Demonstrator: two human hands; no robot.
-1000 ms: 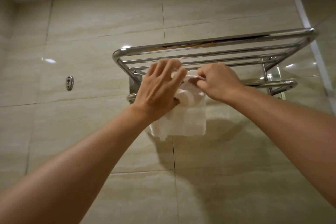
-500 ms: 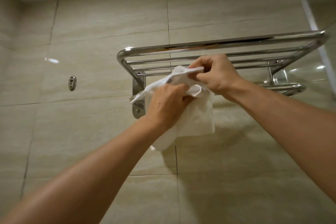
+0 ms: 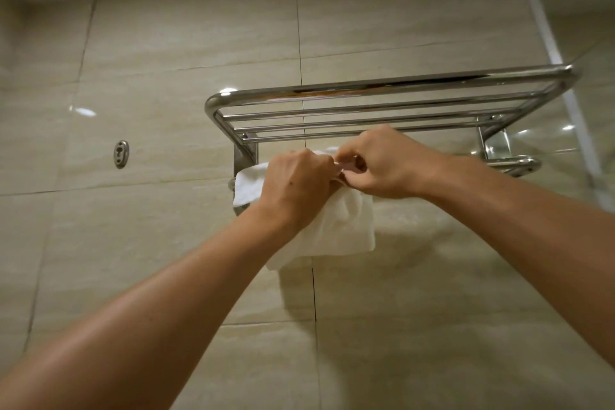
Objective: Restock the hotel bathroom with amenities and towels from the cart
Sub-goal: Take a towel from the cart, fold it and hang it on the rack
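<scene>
We face beige tiled wall (image 3: 166, 43), glossy, light glare on it. Chrome towel rack (image 3: 392, 90) fixed high on wall: barred shelf on top, lower rail (image 3: 512, 164) under it. Our two forearms reach up. White towel (image 3: 336, 226) hangs over lower rail at rack's left end, bunched at top, one corner sticking out left. Our left hand (image 3: 293, 186) grips towel's gathered top, fingers curled. Our right hand (image 3: 382, 163) pinches top edge just beside it, knuckles touching. Small metal wall fitting (image 3: 121, 154) well left of rack.

Warm, even light; glare spots on the glossy tiles (image 3: 83, 111) and chrome rack (image 3: 382, 90); wide-angle bending at edges.
</scene>
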